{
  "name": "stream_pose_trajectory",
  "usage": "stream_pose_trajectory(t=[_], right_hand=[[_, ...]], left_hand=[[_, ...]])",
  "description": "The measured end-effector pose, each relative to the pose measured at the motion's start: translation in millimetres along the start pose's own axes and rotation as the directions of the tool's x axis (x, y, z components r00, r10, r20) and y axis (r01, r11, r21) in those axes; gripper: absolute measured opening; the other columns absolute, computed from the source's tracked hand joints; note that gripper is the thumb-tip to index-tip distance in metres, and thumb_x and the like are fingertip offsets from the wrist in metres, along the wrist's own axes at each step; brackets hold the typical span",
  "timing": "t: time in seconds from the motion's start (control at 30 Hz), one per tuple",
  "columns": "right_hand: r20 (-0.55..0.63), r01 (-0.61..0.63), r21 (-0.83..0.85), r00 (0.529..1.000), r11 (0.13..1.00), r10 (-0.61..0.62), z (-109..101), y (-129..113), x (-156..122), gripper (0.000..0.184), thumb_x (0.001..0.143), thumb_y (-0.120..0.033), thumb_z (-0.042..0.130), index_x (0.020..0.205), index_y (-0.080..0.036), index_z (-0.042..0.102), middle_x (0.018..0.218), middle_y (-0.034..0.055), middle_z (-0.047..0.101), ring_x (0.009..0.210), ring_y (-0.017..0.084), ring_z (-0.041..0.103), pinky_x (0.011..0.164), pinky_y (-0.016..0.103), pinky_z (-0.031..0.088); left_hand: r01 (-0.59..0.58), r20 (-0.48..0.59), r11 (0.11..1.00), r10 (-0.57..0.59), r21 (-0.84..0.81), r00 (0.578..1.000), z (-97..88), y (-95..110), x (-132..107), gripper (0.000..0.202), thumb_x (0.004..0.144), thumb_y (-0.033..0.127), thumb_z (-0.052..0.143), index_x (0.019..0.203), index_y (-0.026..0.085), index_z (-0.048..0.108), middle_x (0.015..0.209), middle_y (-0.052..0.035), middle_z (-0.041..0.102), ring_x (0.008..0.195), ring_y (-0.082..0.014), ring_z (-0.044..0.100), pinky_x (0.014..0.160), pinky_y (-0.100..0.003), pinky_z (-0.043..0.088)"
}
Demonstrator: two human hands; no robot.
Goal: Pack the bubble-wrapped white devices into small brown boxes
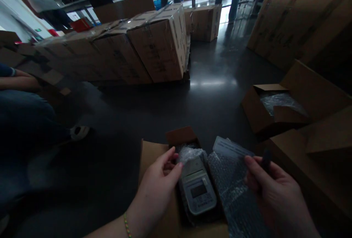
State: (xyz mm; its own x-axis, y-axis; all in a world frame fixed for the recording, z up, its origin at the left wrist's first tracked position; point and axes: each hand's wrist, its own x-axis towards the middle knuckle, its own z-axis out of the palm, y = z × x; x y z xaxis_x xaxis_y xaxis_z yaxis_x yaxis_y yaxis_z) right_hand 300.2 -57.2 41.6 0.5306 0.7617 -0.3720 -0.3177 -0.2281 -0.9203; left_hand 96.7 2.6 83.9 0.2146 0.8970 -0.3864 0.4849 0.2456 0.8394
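A grey meter-like device with a small dark display lies face up in an open cardboard box. Crumpled bubble wrap is bunched at its far end. Beside the device's upper left edge is my left hand, its fingers loosely curved, thumb and forefinger apart, nothing visible between them. Between thumb and forefinger, my right hand pinches a pale printed card. A small dark object, too dim to name, sticks up from the same hand. Under the card hangs a bubble wrap sheet.
Another open box with clear wrap inside stands at the right, near more cardboard. Large taped cartons sit on a pallet ahead. A tall carton is at far right. At left, a person's leg and shoe extend over the dark floor.
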Motion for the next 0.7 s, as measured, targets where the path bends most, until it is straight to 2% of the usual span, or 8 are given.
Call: stream_pose_trajectory(t=[0.07, 0.13, 0.2, 0.27, 0.33, 0.4, 0.57, 0.7], right_hand=[[0.064, -0.013, 0.013, 0.998, 1.000, 0.013, -4.0, -0.4, 11.6, 0.022, 0.068, -0.034, 0.064, 0.075, -0.018, 0.051, 0.048, -0.0066, 0.034, 0.043, 0.006, 0.029, 0.038, 0.018, 0.024], [0.239, -0.080, -0.004, 0.968, 0.997, 0.079, 0.4, 2.9, 16.5, 0.022, 0.069, -0.035, 0.063, 0.073, -0.017, 0.051, 0.047, -0.0075, 0.033, 0.042, 0.005, 0.027, 0.038, 0.017, 0.022], [0.401, -0.142, -0.055, 0.903, 0.988, 0.152, 11.9, 9.9, 16.2, 0.023, 0.069, -0.036, 0.062, 0.074, -0.016, 0.053, 0.048, -0.0078, 0.034, 0.041, 0.004, 0.027, 0.038, 0.017, 0.021], [0.522, -0.153, -0.120, 0.831, 0.981, 0.193, 26.3, 19.1, 14.1, 0.023, 0.069, -0.035, 0.062, 0.072, -0.015, 0.054, 0.051, -0.0064, 0.041, 0.042, 0.004, 0.032, 0.040, 0.016, 0.025], [0.598, -0.121, -0.203, 0.770, 0.972, 0.221, 39.1, 28.7, 13.0, 0.021, 0.070, -0.034, 0.061, 0.071, -0.014, 0.055, 0.058, -0.0031, 0.050, 0.049, 0.006, 0.042, 0.045, 0.018, 0.033], [0.623, -0.057, -0.305, 0.743, 0.951, 0.245, 47.7, 37.0, 13.6, 0.020, 0.072, -0.034, 0.057, 0.073, -0.014, 0.057, 0.065, 0.0001, 0.056, 0.057, 0.010, 0.050, 0.051, 0.021, 0.038], [0.519, 0.244, -0.598, 0.844, 0.763, 0.137, 52.8, 46.9, 17.8, 0.024, 0.078, -0.037, 0.047, 0.074, -0.016, 0.057, 0.064, 0.0011, 0.058, 0.059, 0.014, 0.053, 0.050, 0.024, 0.037], [0.485, 0.338, -0.693, 0.872, 0.637, 0.065, 53.3, 47.2, 19.7, 0.025, 0.080, -0.038, 0.043, 0.075, -0.017, 0.057, 0.065, 0.0017, 0.060, 0.059, 0.015, 0.055, 0.050, 0.024, 0.036]], left_hand=[[-0.280, 0.150, 0.880, 0.240, 0.383, 0.959, -2.4, -5.4, 9.2, 0.032, 0.078, 0.027, 0.045, 0.110, 0.021, 0.049, 0.108, -0.0057, 0.055, 0.092, -0.0188, 0.052, 0.081, -0.037, 0.043], [-0.571, 0.463, 0.571, 0.340, 0.590, 0.819, -1.1, -12.4, 18.0, 0.025, 0.077, 0.024, 0.047, 0.100, 0.022, 0.055, 0.102, -0.0039, 0.057, 0.086, -0.0197, 0.051, 0.074, -0.036, 0.042], [-0.695, 0.641, 0.286, 0.268, 0.660, 0.719, -0.6, -20.5, 26.7, 0.018, 0.074, 0.022, 0.049, 0.090, 0.020, 0.058, 0.093, -0.0049, 0.059, 0.076, -0.0200, 0.050, 0.062, -0.033, 0.039], [-0.699, 0.676, 0.122, 0.182, 0.705, 0.714, -5.0, -28.1, 34.6, 0.011, 0.074, 0.019, 0.050, 0.080, 0.018, 0.059, 0.084, -0.0058, 0.059, 0.071, -0.0202, 0.048, 0.055, -0.032, 0.033], [-0.688, 0.672, 0.070, 0.169, 0.722, 0.721, -14.4, -33.3, 39.9, 0.010, 0.075, 0.018, 0.049, 0.077, 0.018, 0.060, 0.081, -0.0051, 0.059, 0.073, -0.0201, 0.047, 0.056, -0.032, 0.030], [-0.692, 0.668, 0.088, 0.202, 0.716, 0.716, -24.7, -35.9, 42.2, 0.012, 0.077, 0.022, 0.049, 0.082, 0.020, 0.059, 0.083, -0.0034, 0.059, 0.076, -0.0197, 0.046, 0.060, -0.033, 0.028], [-0.689, 0.647, 0.128, 0.255, 0.714, 0.718, -34.3, -40.9, 43.8, 0.020, 0.081, 0.028, 0.043, 0.093, 0.020, 0.057, 0.099, -0.0014, 0.059, 0.087, -0.0205, 0.045, 0.068, -0.035, 0.027], [-0.689, 0.641, 0.147, 0.271, 0.710, 0.719, -32.9, -45.8, 47.6, 0.021, 0.081, 0.028, 0.044, 0.096, 0.020, 0.056, 0.104, -0.0012, 0.058, 0.092, -0.0213, 0.044, 0.071, -0.036, 0.027]])
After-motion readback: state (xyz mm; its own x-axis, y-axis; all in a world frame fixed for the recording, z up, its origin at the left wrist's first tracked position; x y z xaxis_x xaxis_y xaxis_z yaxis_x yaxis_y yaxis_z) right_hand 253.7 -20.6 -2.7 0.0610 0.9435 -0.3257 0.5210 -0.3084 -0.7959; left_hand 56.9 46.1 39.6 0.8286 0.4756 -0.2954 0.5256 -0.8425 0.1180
